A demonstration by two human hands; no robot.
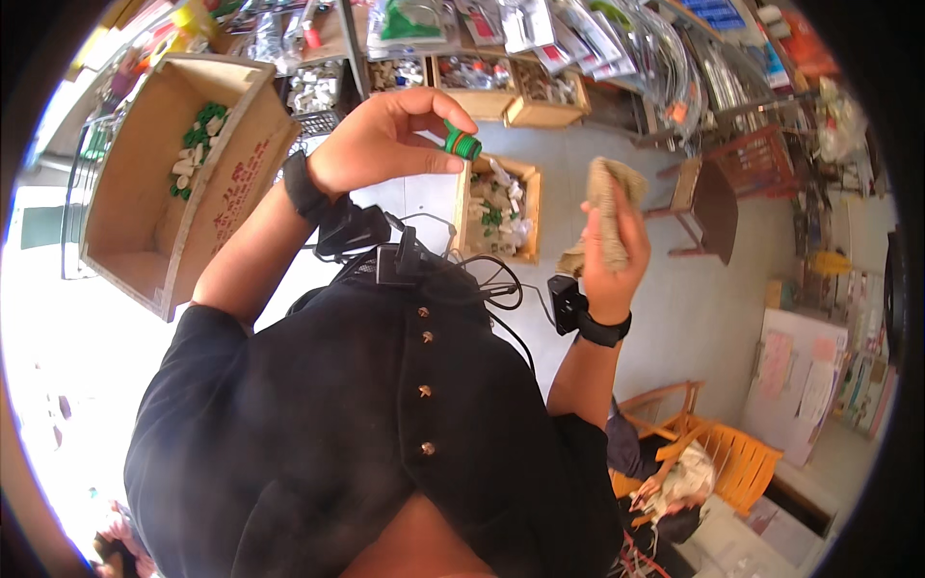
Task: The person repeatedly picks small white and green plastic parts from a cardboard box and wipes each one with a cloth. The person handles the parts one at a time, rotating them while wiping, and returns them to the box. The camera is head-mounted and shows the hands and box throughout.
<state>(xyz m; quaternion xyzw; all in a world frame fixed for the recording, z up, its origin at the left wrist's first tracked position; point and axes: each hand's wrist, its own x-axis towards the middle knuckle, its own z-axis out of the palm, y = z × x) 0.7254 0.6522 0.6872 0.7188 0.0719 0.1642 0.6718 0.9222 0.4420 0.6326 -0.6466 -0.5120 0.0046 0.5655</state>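
Between the thumb and fingers of my left hand is a small green threaded plastic plug with an orange ring around it. My right hand grips a folded tan cloth, held apart from the plug. Below and between the hands stands a wooden box of green and white plastic fittings, some in clear bags. To the left, a larger wooden drawer holds green and cream fittings heaped toward its far end.
Small wooden bins of fittings line the shelf ahead, under packaged goods. A dark wooden chair stands at right. Behind on the right, a person sits by an orange wooden chair. Cables hang at my waist.
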